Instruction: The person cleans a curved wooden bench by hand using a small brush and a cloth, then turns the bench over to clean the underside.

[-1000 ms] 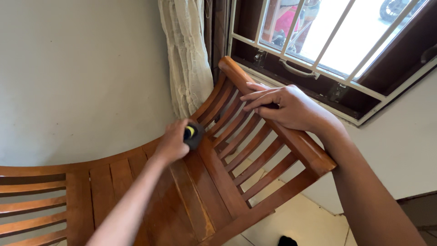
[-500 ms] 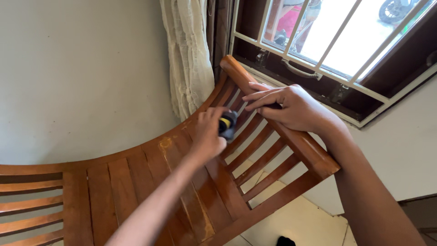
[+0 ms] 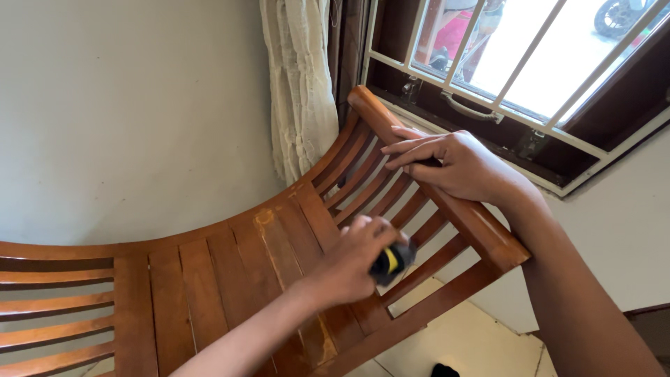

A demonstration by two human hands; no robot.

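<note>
1. Head view: the left hand point(image 3: 352, 262) is closed around a small black pad with a yellow band point(image 3: 391, 262), pressing it against the glossy brown slatted wooden chair point(image 3: 230, 265), at the near edge of the backrest slats where the solid seat boards end.
2. Head view: the right hand point(image 3: 460, 167) lies fingers-down over the chair's far side rail, near its top corner, curled loosely over a small dark thing; what that thing is cannot be told.
3. Head view: a cream gathered curtain point(image 3: 303, 84) hangs just beside the chair's top corner, and a barred window with a dark wooden frame point(image 3: 502, 77) stands behind the right hand. A pale wall fills the left side, and a pale tiled floor shows through the slats.
4. Judged risks: the pad sits at the gap between slats, so a hard push could slip it through to the floor. The tilted chair leans on the right hand's hold; loosening it could let the chair swing toward the curtain or window.
</note>
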